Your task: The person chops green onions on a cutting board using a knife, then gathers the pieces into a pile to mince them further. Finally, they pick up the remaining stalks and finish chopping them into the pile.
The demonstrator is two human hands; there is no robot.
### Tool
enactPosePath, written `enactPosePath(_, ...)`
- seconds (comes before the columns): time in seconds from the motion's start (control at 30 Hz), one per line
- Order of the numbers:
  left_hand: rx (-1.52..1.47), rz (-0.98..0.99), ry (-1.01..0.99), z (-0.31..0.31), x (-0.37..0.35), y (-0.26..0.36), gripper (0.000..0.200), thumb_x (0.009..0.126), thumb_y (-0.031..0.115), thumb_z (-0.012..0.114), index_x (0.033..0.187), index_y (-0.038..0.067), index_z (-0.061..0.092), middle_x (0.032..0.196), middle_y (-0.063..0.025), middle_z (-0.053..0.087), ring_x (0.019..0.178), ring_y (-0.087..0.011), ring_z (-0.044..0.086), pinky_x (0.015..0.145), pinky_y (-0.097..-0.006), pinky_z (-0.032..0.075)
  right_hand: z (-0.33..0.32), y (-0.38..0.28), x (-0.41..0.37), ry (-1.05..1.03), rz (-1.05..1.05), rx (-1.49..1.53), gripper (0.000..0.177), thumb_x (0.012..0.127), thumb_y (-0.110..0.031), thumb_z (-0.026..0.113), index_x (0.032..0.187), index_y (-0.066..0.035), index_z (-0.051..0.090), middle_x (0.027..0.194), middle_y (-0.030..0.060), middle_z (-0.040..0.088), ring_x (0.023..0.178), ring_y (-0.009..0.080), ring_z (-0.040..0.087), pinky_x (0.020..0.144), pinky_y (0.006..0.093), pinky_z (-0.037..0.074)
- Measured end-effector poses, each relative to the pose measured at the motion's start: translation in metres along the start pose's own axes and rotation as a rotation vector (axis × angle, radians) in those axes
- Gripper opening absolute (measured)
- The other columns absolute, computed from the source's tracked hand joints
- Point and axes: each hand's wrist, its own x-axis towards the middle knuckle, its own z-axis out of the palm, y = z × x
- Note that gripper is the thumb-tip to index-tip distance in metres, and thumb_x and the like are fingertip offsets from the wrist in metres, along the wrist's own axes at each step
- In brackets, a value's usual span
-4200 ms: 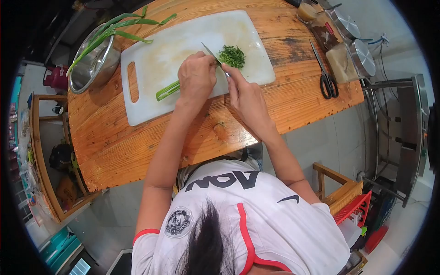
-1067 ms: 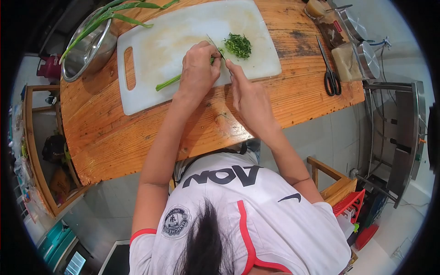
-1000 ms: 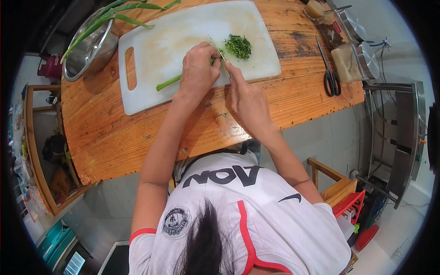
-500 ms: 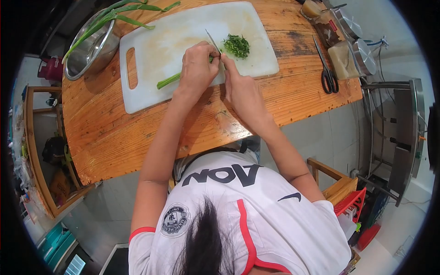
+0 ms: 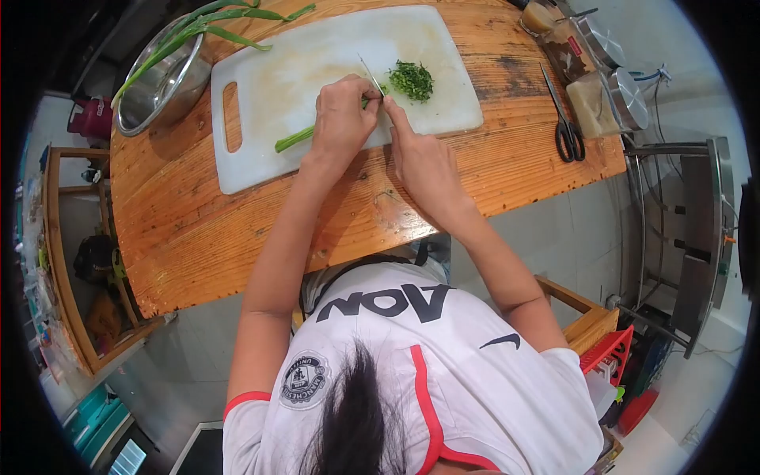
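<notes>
My left hand [image 5: 342,115] is closed over green onion stalks [image 5: 294,139], whose ends stick out on its left side. Close beside it, my right hand [image 5: 421,150] grips a knife [image 5: 369,73], the index finger stretched along the blade; the handle is hidden in the palm. The blade stands at the cut end of the stalks, next to my left fingertips. Just right of the blade, a small heap of chopped green onion [image 5: 412,81] lies on the white cutting board [image 5: 277,63].
A steel bowl [image 5: 170,95] with long green onions [image 5: 170,49] across its rim stands left of the board. Black-handled scissors [image 5: 567,136] lie on the wooden table [image 5: 190,253] at the right, near lidded jars [image 5: 594,103].
Both hands stay in nearly the same place over the board. The view has shifted very slightly, and the knife blade's tilt looks about the same.
</notes>
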Motion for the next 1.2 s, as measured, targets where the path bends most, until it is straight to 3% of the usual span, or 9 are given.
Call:
enactPosePath(0.23,0.001,0.052,0.025,0.002,-0.001,0.001,0.009,0.078,-0.001,0.072,0.087,-0.003,0.073,0.087,-0.0165,0.072,0.077,-0.0325,0.071,0.072,-0.0366,0.054,-0.019,0.017,0.011,0.064,-0.007,0.347,0.038,0.098,-0.009,0.054,0.134,-0.001,0.047,0.066,0.0258,0.062,0.066,0.0464,0.065,0.062,0.0549,0.050)
enactPosePath(0.53,-0.034,0.060,-0.009,0.000,0.002,0.001,0.010,0.077,-0.002,0.071,0.087,-0.004,0.071,0.088,-0.0163,0.071,0.078,-0.0339,0.070,0.071,-0.0374,0.053,-0.031,0.005,0.011,0.024,-0.065,0.169,0.037,0.098,-0.009,0.054,0.133,0.000,0.048,0.066,0.0257,0.062,0.066,0.0461,0.065,0.062,0.0561,0.050)
enactPosePath(0.73,-0.021,0.060,-0.009,-0.003,0.003,0.002,0.010,0.077,-0.001,0.072,0.086,-0.005,0.070,0.087,-0.0165,0.070,0.076,-0.0353,0.068,0.070,-0.0381,0.052,0.002,-0.004,0.000,0.025,0.010,0.001,0.046,0.097,-0.009,0.052,0.142,-0.001,0.045,0.065,0.0263,0.062,0.064,0.0467,0.065,0.061,0.0555,0.052)
enactPosePath(0.93,0.007,0.074,0.018,0.002,0.001,0.000,0.008,0.078,0.000,0.074,0.085,-0.003,0.071,0.088,-0.0151,0.070,0.076,-0.0339,0.068,0.071,-0.0381,0.052,-0.008,0.004,0.002,-0.005,0.063,0.130,0.046,0.098,-0.008,0.052,0.143,-0.005,0.045,0.068,0.0283,0.063,0.066,0.0462,0.066,0.061,0.0547,0.051)
enactPosePath(1.07,0.096,0.042,0.037,0.000,-0.001,0.003,0.008,0.078,0.004,0.076,0.084,0.000,0.073,0.087,-0.0127,0.072,0.075,-0.0321,0.069,0.070,-0.0381,0.052,-0.022,0.020,0.003,0.022,0.109,0.425,0.036,0.101,-0.010,0.052,0.137,-0.007,0.049,0.070,0.0267,0.062,0.067,0.0446,0.064,0.061,0.0522,0.046)
enactPosePath(1.2,0.063,0.006,0.004,-0.002,0.001,0.005,0.009,0.079,0.004,0.076,0.086,-0.001,0.074,0.087,-0.0123,0.073,0.075,-0.0313,0.070,0.070,-0.0373,0.053,-0.021,0.024,0.006,0.066,0.039,0.447,0.035,0.101,-0.010,0.052,0.136,-0.008,0.050,0.068,0.0265,0.061,0.064,0.0455,0.062,0.060,0.0520,0.045)
